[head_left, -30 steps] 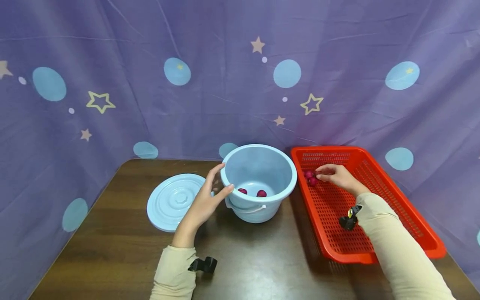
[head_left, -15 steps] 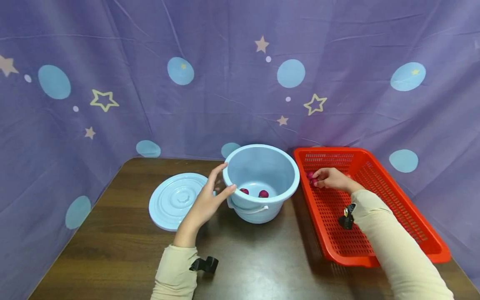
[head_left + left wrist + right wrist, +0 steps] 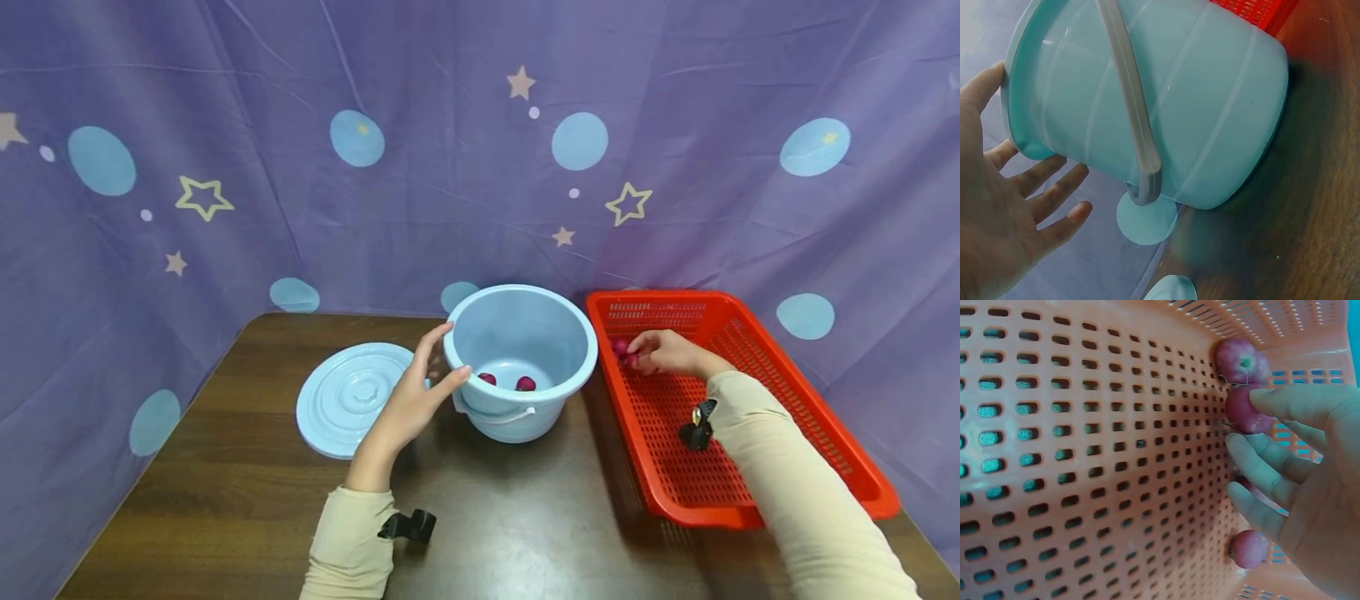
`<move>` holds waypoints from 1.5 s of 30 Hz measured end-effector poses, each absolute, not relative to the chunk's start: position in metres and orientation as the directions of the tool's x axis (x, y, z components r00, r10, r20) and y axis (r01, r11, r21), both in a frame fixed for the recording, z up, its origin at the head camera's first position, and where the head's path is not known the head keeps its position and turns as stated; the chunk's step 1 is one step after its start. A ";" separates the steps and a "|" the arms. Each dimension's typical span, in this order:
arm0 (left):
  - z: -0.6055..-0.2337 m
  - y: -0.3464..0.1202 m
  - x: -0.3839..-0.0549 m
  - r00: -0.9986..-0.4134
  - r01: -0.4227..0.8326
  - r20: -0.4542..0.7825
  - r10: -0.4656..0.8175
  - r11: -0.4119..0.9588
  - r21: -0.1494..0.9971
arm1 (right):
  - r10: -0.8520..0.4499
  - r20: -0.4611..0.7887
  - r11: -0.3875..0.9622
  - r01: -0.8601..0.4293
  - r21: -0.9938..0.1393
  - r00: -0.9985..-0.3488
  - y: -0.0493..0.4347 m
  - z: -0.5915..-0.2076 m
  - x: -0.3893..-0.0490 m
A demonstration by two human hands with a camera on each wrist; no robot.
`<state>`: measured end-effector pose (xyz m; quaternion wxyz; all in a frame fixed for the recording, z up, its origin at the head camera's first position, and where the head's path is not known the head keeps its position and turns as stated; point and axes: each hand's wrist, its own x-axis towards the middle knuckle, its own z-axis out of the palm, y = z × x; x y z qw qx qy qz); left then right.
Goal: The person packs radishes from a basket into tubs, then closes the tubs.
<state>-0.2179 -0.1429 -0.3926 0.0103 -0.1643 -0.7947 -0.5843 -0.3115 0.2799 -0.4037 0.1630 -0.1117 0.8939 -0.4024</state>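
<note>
A light blue bucket (image 3: 528, 427) stands mid-table with two radishes (image 3: 526, 384) on its bottom. My left hand (image 3: 408, 404) touches its rim from outside with thumb and forefinger, the other fingers spread beside the wall (image 3: 1210, 106). Inside the red basket (image 3: 637, 467), my right hand (image 3: 671, 354) pinches a radish (image 3: 1242, 409) between thumb and fingers, at the basket's left side. Another radish (image 3: 1236, 359) lies right beside it, and a further radish (image 3: 1249, 549) sits apart near the opposite end of the right wrist view. My fingers partly hide more red behind them.
The bucket's round blue lid (image 3: 337, 408) lies flat on the wooden table (image 3: 247, 467), left of the bucket. Its white handle (image 3: 1132, 94) hangs down along the bucket's side. A purple patterned curtain (image 3: 420, 208) rises behind the table.
My right hand has moved slightly left and down onto the radishes, its fingers drawing together around one. My left hand stays at the bucket rim.
</note>
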 end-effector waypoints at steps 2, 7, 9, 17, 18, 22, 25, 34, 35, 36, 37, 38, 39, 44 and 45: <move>-0.392 -0.142 -0.218 -0.945 0.276 0.212 0.249 0.258 0.926 | -0.329 -0.196 0.655 -0.074 -0.752 -0.924 0.280 -0.398 -0.310; -0.391 -0.143 -0.220 -0.944 0.280 0.218 0.250 0.248 0.927 | -0.347 -0.156 0.669 -0.127 -0.733 -0.925 0.280 -0.380 -0.306; -0.391 -0.143 -0.221 -0.943 0.281 0.219 0.250 0.248 0.927 | -0.351 -0.139 0.672 -0.146 -0.725 -0.926 0.278 -0.374 -0.304; -0.390 -0.144 -0.220 -0.943 0.275 0.211 0.256 0.247 0.929 | -0.326 -0.066 0.658 -0.177 -0.732 -0.943 0.265 -0.352 -0.297; -0.390 -0.144 -0.220 -0.944 0.275 0.211 0.256 0.248 0.929 | -0.323 -0.044 0.664 -0.193 -0.722 -0.945 0.264 -0.349 -0.296; -0.392 -0.145 -0.220 -0.944 0.277 0.215 0.251 0.244 0.929 | -0.318 0.042 0.677 -0.258 -0.689 -0.947 0.257 -0.337 -0.294; -0.392 -0.145 -0.220 -0.945 0.271 0.211 0.250 0.241 0.932 | -0.315 0.105 0.687 -0.303 -0.661 -0.943 0.251 -0.329 -0.292; -0.392 -0.145 -0.219 -0.945 0.268 0.204 0.253 0.248 0.931 | -0.337 0.207 0.666 -0.388 -0.637 -0.918 0.231 -0.303 -0.284; -0.391 -0.145 -0.219 -0.945 0.268 0.204 0.254 0.250 0.930 | -0.341 0.212 0.662 -0.394 -0.638 -0.916 0.228 -0.301 -0.283; -0.391 -0.144 -0.219 -0.945 0.269 0.205 0.253 0.252 0.930 | -0.349 0.214 0.660 -0.401 -0.636 -0.913 0.226 -0.299 -0.282; -0.391 -0.144 -0.219 -0.946 0.269 0.204 0.253 0.253 0.929 | -0.357 0.216 0.658 -0.409 -0.632 -0.909 0.223 -0.298 -0.280; -0.391 -0.144 -0.219 -0.945 0.269 0.204 0.255 0.255 0.929 | -0.371 0.217 0.658 -0.420 -0.625 -0.903 0.220 -0.296 -0.279; -0.390 -0.144 -0.219 -0.945 0.268 0.203 0.255 0.256 0.929 | -0.382 0.217 0.657 -0.429 -0.619 -0.898 0.218 -0.294 -0.278; -0.392 -0.144 -0.219 -0.947 0.260 0.192 0.259 0.262 0.930 | -0.446 0.202 0.649 -0.470 -0.598 -0.872 0.204 -0.290 -0.273; -0.393 -0.143 -0.219 -0.947 0.258 0.190 0.258 0.263 0.930 | -0.455 0.187 0.640 -0.466 -0.611 -0.871 0.200 -0.290 -0.272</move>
